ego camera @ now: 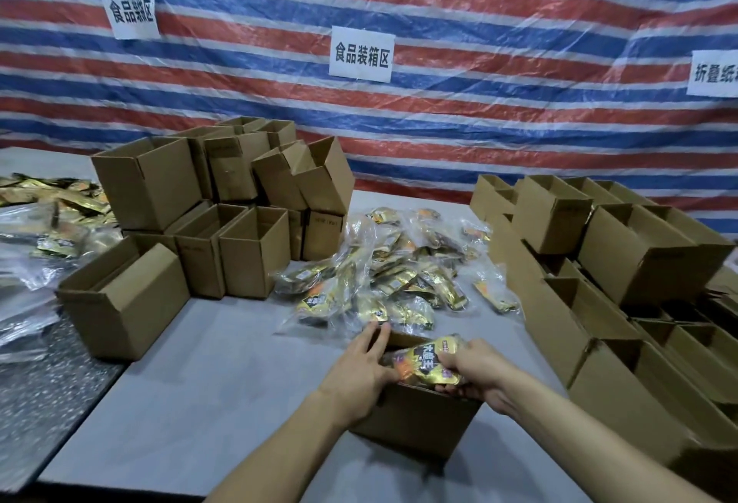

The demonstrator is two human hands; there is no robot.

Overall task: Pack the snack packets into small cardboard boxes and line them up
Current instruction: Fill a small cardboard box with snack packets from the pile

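From the head camera, low in the middle of the frame, an open cardboard box [415,418] stands on the grey surface [199,362]. The left hand [361,366] lies on its left rim, fingers [373,338] stretched out fairly straight and holding nothing. The right hand [477,372] has its fingers curled round a gold snack packet [425,362] at the box's mouth. The packet carries large characters on a black band, too blurred to read.

Just beyond the box, at the centre, is a loose pile of packets [399,274] in clear wrap. At centre left stands a stack of empty boxes [223,199], and more boxes [599,263] crowd the right side. Further packets [52,203] lie at the far left.

A red, white and blue striped tarp [439,3] fills the upper frame. The middle sign [362,55] reads "食品装箱区". The left sign [129,11] begins "食品" and ends "区", with a smudged character between. The right sign [715,73] is cut off by the frame edge after "折叠纸".
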